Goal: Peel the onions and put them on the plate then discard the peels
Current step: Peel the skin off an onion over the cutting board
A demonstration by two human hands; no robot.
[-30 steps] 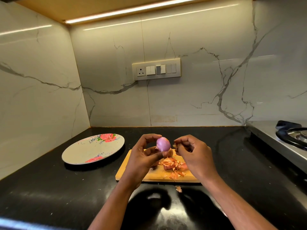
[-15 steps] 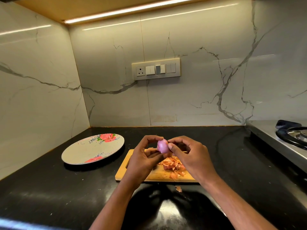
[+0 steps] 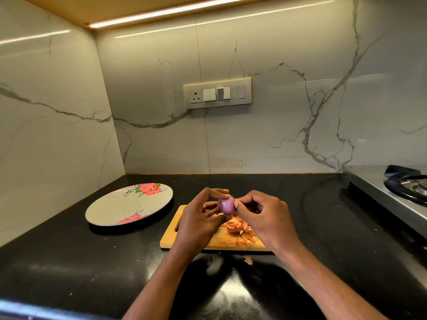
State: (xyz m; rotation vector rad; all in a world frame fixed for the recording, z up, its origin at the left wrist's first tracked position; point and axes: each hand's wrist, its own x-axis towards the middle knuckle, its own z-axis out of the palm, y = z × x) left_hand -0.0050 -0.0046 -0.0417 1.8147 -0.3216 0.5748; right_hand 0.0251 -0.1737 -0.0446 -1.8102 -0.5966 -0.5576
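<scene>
Honestly, left hand [image 3: 198, 219] grips the onion [image 3: 226, 205] while right hand [image 3: 263, 215] pinches its skin; better drop bits on the board [image 3: 169, 236], plate [image 3: 111, 210] sits at nine o'clock.

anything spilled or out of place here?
One peel scrap lies on the counter just off the board's near edge; the other peels sit on the board. Nothing else stands out.

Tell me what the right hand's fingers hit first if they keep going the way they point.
The right hand points left; its fingers already touch the small purple peeled onion, with the left hand gripping it right behind.
</scene>
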